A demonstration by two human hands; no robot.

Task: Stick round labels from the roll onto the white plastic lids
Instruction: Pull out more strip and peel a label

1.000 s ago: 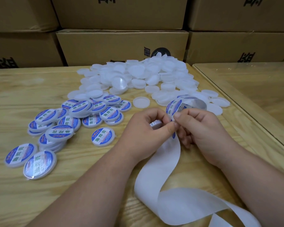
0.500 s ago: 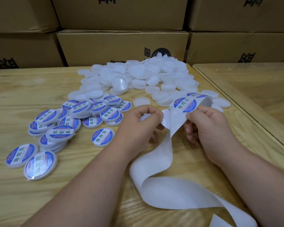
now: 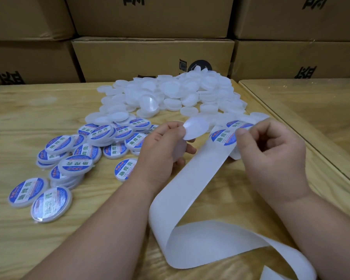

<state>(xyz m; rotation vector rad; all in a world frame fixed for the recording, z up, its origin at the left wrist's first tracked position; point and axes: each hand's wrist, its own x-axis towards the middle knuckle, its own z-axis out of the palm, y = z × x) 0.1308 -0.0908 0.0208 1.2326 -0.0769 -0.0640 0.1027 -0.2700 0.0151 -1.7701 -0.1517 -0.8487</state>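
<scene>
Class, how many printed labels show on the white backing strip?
2: the near label at the right hand, the far label just beyond it, toward the lid pile. Others may be hidden.

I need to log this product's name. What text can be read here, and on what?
"助焊膏": on the round label still on the backing strip.
"助焊膏": on the labelled lids at left.
Small print on the labels: too small to read.
Black print on the cardboard boxes: cut off, unreadable.
</scene>
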